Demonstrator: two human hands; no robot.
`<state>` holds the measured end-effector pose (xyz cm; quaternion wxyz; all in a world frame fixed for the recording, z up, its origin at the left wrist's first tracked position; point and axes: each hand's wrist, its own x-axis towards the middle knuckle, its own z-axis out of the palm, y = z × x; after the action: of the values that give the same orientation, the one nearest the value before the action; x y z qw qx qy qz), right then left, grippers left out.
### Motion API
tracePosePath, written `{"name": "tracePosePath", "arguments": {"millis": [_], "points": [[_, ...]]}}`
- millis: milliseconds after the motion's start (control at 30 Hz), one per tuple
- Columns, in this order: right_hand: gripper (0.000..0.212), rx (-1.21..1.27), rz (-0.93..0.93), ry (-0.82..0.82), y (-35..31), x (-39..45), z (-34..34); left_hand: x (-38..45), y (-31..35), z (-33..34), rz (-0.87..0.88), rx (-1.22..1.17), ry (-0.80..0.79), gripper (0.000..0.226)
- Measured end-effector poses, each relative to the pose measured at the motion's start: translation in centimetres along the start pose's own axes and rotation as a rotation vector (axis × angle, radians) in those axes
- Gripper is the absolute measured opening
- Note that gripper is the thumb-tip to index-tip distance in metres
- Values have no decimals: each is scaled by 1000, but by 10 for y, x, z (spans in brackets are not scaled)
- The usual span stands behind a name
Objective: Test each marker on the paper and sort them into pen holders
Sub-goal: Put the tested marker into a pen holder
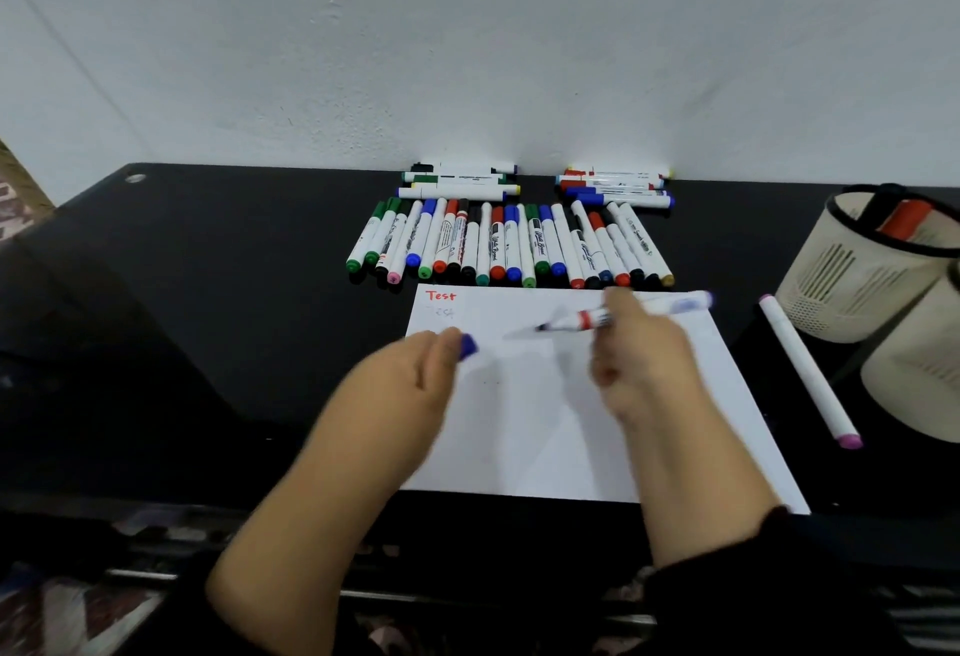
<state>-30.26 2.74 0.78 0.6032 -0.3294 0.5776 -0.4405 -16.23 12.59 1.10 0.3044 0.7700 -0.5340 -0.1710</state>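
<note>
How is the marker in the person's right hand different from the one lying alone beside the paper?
The held marker is uncapped, its tip bared above the paper; the lone marker is capped. The held one is raised in the right hand, while the lone one lies flat on the black table. The lone marker's cap is pink; the left hand holds a blue cap. Both have white barrels.

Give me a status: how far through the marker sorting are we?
Early. Done: the paper carries a red "Test" and a fainter one below; one pen holder has a red-capped marker in it. In hand: the right hand holds an uncapped marker over the paper, the left hand holds its blue cap. Left: the row of markers and two stacks behind.
</note>
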Motion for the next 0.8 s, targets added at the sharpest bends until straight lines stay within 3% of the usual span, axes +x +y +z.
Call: {"name": "tracePosePath", "arguments": {"millis": [100,433,800], "points": [[29,170,-15,-27,-10,9,-16,1,-12,-8,-29,-27,68,44],[27,157,-4,-105,-2,0,-13,22,-10,19,-44,-125,-54,24],[19,73,-89,-267,7,-6,0,40,-33,-4,-162,-80,21,17]]}}
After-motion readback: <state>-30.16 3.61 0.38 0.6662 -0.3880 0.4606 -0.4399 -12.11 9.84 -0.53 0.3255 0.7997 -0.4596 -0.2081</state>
